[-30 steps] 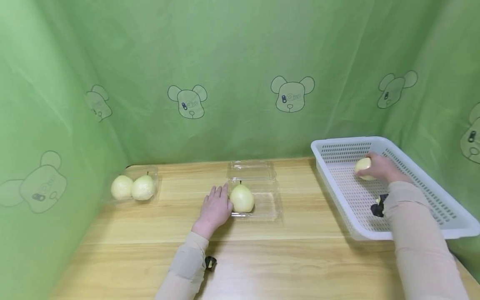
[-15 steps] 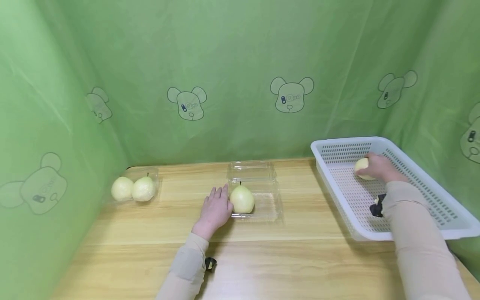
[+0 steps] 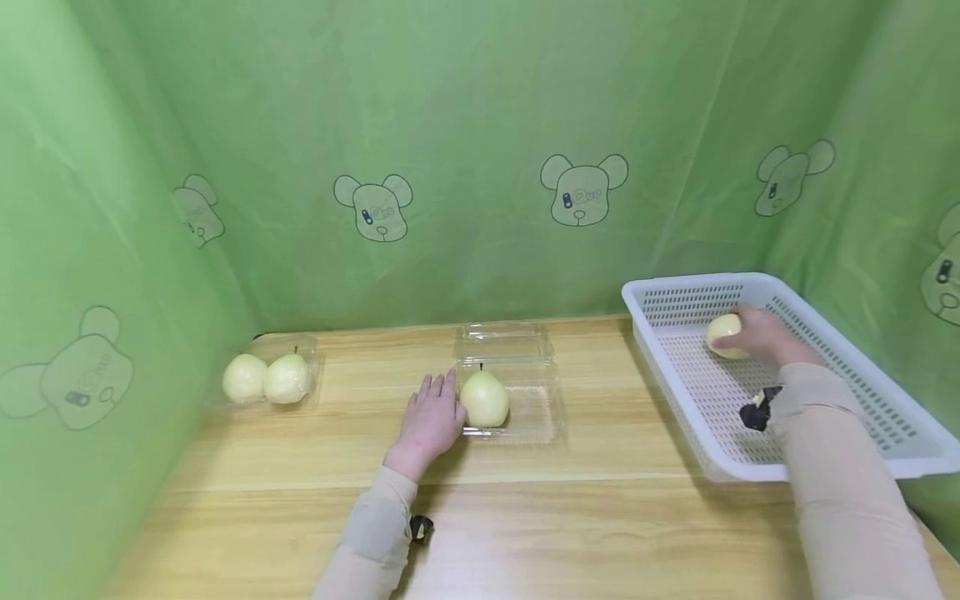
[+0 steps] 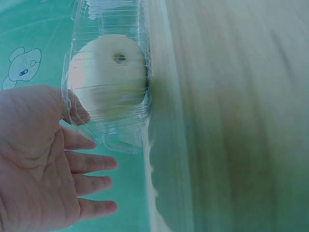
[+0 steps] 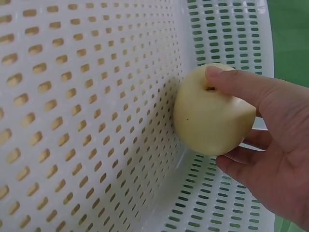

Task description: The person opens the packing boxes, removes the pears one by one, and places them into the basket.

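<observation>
My right hand (image 3: 759,335) grips a pale yellow pear (image 5: 207,116) inside the white perforated basket (image 3: 678,392). Its thumb lies across the top of the pear by the small dark hollow, and the other fingers curl round the far side. In the head view my left hand (image 3: 431,421) rests at the left edge of a clear plastic clamshell box (image 3: 534,412) with its lid folded back. The left wrist view has the thumb (image 4: 77,111) at the box's ribbed wall and the other fingers straight and spread. One pear (image 3: 484,400) with its stem up sits in the box's left half.
At the left back of the wooden table (image 3: 525,533), a second clear box (image 3: 315,346) holds two pears (image 3: 266,379). Green curtains (image 3: 480,100) with bear prints hang behind and along both sides. Each wrist carries a small black device (image 3: 422,527).
The right hand and its pear have shifted very slightly to the left within the basket. My left hand and the box with the pear stay where they were.
</observation>
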A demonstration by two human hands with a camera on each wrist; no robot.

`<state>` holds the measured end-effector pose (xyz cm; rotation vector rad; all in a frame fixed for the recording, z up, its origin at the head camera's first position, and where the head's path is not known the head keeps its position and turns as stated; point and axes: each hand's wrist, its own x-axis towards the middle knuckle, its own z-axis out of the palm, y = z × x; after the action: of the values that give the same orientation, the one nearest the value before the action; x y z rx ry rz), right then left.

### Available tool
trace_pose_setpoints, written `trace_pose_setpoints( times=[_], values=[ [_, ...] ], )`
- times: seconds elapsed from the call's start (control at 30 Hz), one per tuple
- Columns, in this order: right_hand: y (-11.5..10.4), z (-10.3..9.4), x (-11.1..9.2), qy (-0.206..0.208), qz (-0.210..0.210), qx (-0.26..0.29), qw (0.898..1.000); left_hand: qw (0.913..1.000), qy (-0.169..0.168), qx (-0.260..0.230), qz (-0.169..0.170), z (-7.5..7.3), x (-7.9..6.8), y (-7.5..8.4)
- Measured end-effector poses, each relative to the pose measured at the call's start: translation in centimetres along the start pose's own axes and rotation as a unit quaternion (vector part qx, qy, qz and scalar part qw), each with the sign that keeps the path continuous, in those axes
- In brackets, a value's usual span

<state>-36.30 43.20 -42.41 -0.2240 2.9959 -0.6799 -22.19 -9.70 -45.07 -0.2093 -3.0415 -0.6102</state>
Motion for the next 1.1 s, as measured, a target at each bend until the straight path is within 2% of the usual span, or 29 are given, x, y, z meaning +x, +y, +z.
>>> trace_pose_setpoints(
  times=[0.2, 1.1],
  values=[
    [-0.1, -0.4, -0.1, -0.002, -0.008, -0.005, 1.0, 1.0, -0.006, 0.002, -0.003, 0.0, 0.0, 0.0],
    [-0.5, -1.5, -0.3, -0.028, 0.002, -0.004, 1.0, 1.0, -0.008, 0.004, -0.002, -0.2, 0.0, 0.0]
  ],
)
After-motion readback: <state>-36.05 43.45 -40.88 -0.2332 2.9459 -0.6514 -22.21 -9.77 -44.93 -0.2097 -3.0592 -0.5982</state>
